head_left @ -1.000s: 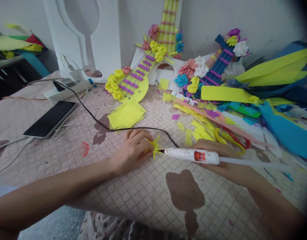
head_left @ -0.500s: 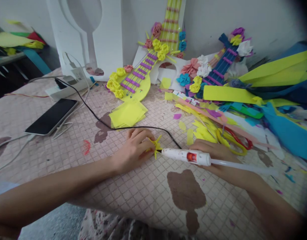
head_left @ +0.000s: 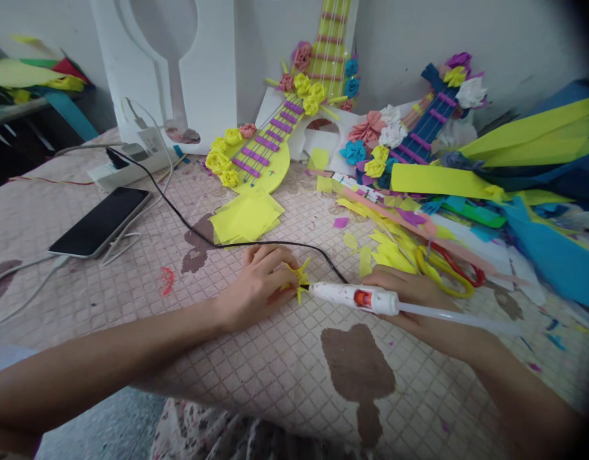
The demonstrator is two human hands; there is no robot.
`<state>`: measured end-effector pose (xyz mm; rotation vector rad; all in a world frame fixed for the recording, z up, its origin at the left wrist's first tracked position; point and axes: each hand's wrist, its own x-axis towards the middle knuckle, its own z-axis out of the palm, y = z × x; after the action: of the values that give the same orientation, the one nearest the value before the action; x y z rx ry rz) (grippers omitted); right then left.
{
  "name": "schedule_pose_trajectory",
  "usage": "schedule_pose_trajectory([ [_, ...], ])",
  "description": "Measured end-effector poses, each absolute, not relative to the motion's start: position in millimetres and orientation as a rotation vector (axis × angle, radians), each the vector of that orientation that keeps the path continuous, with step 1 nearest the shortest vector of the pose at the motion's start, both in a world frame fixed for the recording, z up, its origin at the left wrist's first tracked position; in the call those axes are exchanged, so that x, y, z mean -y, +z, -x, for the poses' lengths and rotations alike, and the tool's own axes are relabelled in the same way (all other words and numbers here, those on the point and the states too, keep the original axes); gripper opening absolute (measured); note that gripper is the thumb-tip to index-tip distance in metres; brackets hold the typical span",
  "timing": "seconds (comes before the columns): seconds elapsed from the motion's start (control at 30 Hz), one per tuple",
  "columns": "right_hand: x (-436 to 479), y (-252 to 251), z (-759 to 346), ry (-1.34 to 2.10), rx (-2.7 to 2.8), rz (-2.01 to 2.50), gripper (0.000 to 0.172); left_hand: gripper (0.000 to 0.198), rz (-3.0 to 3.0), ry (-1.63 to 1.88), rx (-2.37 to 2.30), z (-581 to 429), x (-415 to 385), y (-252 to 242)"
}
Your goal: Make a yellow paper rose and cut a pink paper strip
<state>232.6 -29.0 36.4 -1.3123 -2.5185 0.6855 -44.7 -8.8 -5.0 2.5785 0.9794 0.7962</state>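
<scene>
Evidently, the left hand (head_left: 263,281) is pinching a small, spiky, yellow paper piece (head_left: 303,276) between bent, closed-in fingers, at the nozzle end of a white plastic glue gun (head_left: 335,295). The dark nozzle is either touching that paper or sitting just beside it; which, I cannot tell. The right hand (head_left: 412,291) is wrapping around the glue gun's far side, its fingers mostly hiding there, so how firmly they are squeezing cannot be told. A long, translucent glue stick (head_left: 443,314) is jutting from the glue gun's rear. Beyond the glue gun, a thin black cable (head_left: 275,243) is curving towards it, and a loose stack of yellow paper squares (head_left: 249,217) is lying farther out, to its left.

The left fingertips are resting very near the nozzle, so a slip could be putting hot glue on skin. Too much push could be bending the thin spikes. A snagging cable could be tugging the glue gun askew, smearing glue off the mark.
</scene>
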Motion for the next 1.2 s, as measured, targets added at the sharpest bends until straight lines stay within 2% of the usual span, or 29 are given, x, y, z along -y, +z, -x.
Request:
schedule_pose_trajectory([
  [1.2, 31.3, 38.3, -234.4, 0.734, 2.444, 1.413, 0.024, 0.006, -2.485, 0.8, -1.0, 45.5, 7.6, -6.7],
])
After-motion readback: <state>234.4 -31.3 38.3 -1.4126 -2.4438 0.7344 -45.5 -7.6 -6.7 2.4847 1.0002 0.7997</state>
